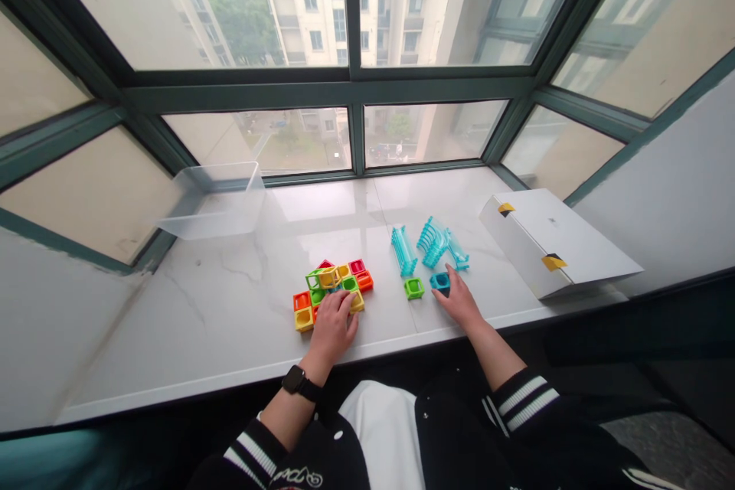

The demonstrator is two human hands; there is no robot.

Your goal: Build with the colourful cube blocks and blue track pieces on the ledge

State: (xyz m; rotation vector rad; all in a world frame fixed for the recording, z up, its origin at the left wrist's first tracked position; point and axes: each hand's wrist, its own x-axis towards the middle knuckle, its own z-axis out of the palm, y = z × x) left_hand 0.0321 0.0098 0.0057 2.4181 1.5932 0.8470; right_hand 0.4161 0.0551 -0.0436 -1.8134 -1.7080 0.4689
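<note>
My left hand [334, 324], a watch on its wrist, rests with bent fingers on a cluster of coloured plastic cube blocks [303, 319]. Red, orange, yellow and green pieces show there, and a yellow block frame [329, 277] sits on top. What these fingers grip is hidden under the hand. On the right, my right hand [461, 300] has thumb and fingers around a blue cube block [439, 282] on the white surface. A single green cube block [414, 289] lies just left of it. Behind are a straight turquoise track piece [404, 251] and curved turquoise track pieces [433, 242].
A clear plastic bin [221, 222] stands at the back left of the marble-patterned sill [230, 306]. To the right lies a white box [560, 241] with yellow and black tabs. Green-framed windows [356, 84] close off the back and sides.
</note>
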